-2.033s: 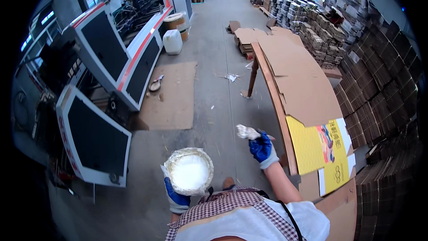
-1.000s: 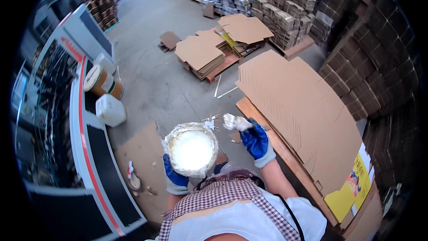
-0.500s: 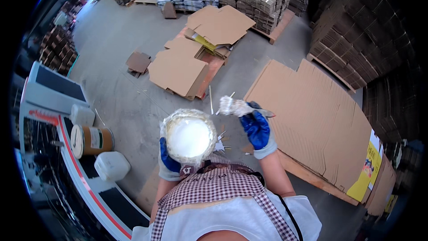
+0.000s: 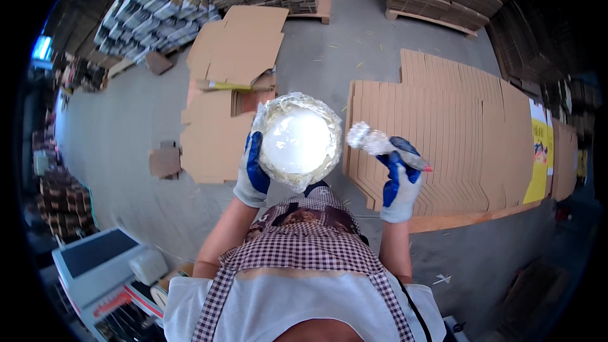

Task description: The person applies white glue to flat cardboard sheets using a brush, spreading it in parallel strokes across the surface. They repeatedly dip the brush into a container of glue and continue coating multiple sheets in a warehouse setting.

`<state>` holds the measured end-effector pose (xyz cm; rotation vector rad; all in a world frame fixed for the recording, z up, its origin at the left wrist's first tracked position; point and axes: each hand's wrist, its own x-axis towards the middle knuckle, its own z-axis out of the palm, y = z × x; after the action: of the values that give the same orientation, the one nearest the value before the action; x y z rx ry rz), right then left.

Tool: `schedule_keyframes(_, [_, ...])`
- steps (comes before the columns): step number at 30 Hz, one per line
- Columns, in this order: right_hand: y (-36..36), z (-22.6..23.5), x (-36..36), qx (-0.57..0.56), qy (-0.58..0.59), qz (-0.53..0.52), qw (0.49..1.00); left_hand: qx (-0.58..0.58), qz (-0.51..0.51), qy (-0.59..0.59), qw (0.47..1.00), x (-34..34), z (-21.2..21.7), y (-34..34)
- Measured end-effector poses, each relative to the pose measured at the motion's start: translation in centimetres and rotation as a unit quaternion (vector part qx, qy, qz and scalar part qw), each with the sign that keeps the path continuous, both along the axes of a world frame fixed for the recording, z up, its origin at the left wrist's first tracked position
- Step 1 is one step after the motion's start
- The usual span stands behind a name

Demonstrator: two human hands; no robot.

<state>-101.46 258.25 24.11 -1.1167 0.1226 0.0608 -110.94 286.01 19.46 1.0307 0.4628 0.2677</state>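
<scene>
Holding bowl [image 4: 297, 182] and brush [image 4: 372, 140] apart

The gloved left hand [image 4: 253, 171] clamps the round bowl's side, its crumpled plastic-like rim circling glossy white contents [image 4: 295, 140], left of the table [image 4: 475, 218]. The gloved right hand [image 4: 400, 182] closes around the brush's handle; clumped whitish bristles appear above the left edge of flat, layered cardboard sheets [image 4: 443, 130].

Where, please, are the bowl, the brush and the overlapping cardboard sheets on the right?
Bowl [image 4: 295, 181]: head view, on its lower rim.
Brush [image 4: 372, 140]: head view, on its coated end.
Cardboard sheets [image 4: 446, 142]: head view, mid-spread.
</scene>
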Motion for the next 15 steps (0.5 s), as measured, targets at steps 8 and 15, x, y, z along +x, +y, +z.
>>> schedule_keyframes(8, [8.0, 2.6, 8.5, -0.351, -0.116, 0.011, 0.929, 0.031, -0.158, 0.005, 0.987, 16.6, 5.2, 1.2])
schedule_keyframes(15, [9.1, 1.8, 16.4, -0.358, -0.054, -0.059, 0.930, 0.042, -0.323, -0.012, 0.945, 30.4, 3.2, 2.9])
